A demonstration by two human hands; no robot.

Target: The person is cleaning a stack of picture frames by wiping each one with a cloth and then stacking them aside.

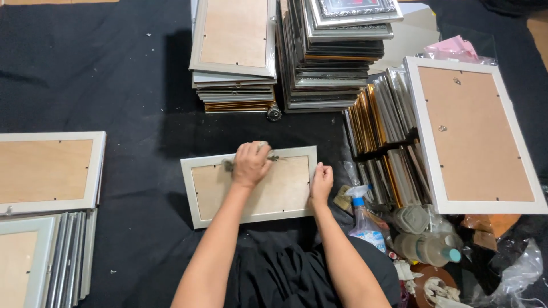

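A silver picture frame (200, 188) lies face down on the black cloth in front of me, its brown backing board up. My left hand (250, 164) rests on the frame's top edge, fingers curled over a small metal hanger there. My right hand (321, 181) grips the frame's right edge. Whether the left hand pinches anything is hidden by its fingers.
Two tall stacks of frames (234, 57) (337, 51) stand at the back. A large white frame (474, 134) leans over upright rows of gold and silver frames (379, 122) on the right. More frames (48, 171) lie at left. A spray bottle (365, 219) and bags sit near my right arm.
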